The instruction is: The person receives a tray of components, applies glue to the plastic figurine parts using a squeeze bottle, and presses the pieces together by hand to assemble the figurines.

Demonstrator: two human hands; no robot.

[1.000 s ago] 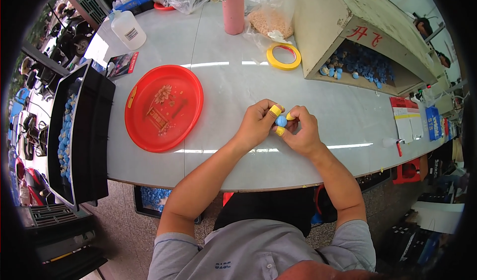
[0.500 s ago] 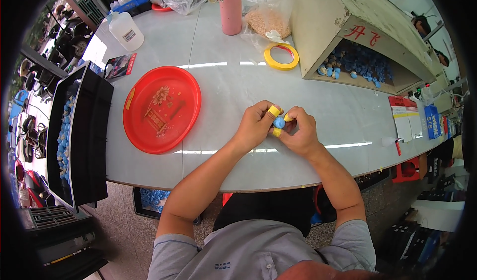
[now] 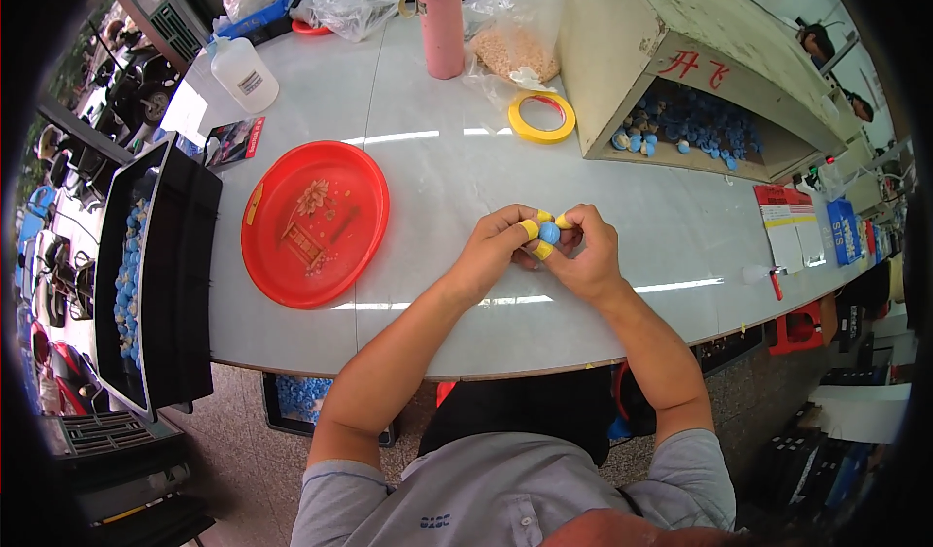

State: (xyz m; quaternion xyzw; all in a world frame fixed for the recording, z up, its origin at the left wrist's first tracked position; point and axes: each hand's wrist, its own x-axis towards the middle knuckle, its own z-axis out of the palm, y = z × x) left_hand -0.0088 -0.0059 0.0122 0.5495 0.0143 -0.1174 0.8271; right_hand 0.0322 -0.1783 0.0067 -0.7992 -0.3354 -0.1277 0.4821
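A small round light-blue piece [image 3: 550, 233] is pinched between the fingertips of both hands, above the grey tabletop [image 3: 437, 338]. My left hand [image 3: 491, 248] grips it from the left, thumb and fingers closed. From the right, my right hand [image 3: 591, 257] closes on the same piece with thumb and forefinger. Yellow tape wraps several fingertips. The fingers cover part of the piece, so its exact kind is unclear.
Left of my hands lies a red round tray [image 3: 364, 173]. A black bin [image 3: 180, 285] of blue pieces stands at the left edge. Farther back are yellow tape [image 3: 518, 124], a pink bottle [image 3: 442, 32], a bag of beige bits [image 3: 515, 51] and an open-fronted box [image 3: 607, 85] holding blue pieces.
Both hands still hold the blue piece, and the fingers have shifted a little around it. The whole view has moved slightly.
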